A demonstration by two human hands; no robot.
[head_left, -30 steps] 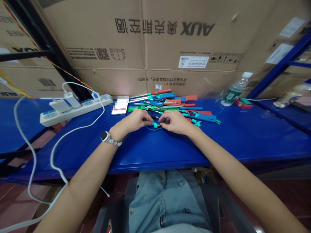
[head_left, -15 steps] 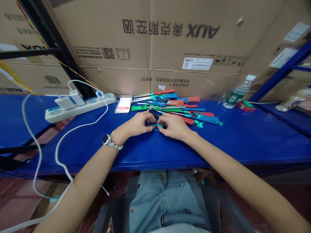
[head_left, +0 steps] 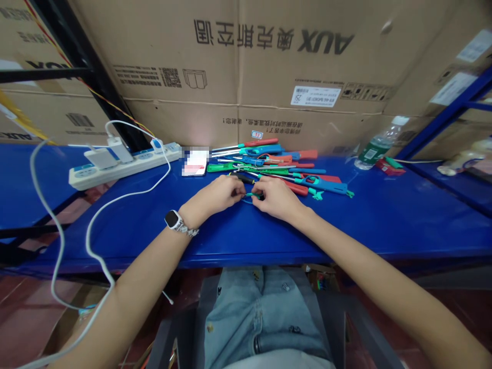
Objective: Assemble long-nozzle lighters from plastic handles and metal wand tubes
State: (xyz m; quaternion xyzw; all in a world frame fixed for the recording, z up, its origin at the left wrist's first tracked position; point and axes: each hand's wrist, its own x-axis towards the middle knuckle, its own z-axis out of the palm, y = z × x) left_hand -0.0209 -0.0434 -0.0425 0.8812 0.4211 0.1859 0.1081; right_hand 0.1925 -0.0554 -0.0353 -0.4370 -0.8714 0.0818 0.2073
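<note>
My left hand [head_left: 220,196], with a watch on its wrist, is closed in a pinch; what its fingertips hold is too small to make out. My right hand [head_left: 280,200] faces it, thumb and fingers closed on a small teal-green piece [head_left: 253,195] that shows between the two hands. Just beyond the fingers lies a black and yellow tool handle [head_left: 243,178]. Behind both hands a loose pile of long-necked lighters, among them a blue lighter [head_left: 326,185] and a green lighter [head_left: 221,167], is spread on the blue table [head_left: 246,241].
A white power strip [head_left: 126,165] with chargers and a trailing white cable [head_left: 126,196] lies at left. Beside the pile is a phone [head_left: 195,162]. A water bottle [head_left: 378,146] and a red box [head_left: 390,166] stand at right. A large carton [head_left: 269,66] backs the table.
The left fingers have drawn together and shifted slightly; the dark handle beyond them shows more. My right hand stays nearly in place at the teal-green piece. The view has tilted a little.
</note>
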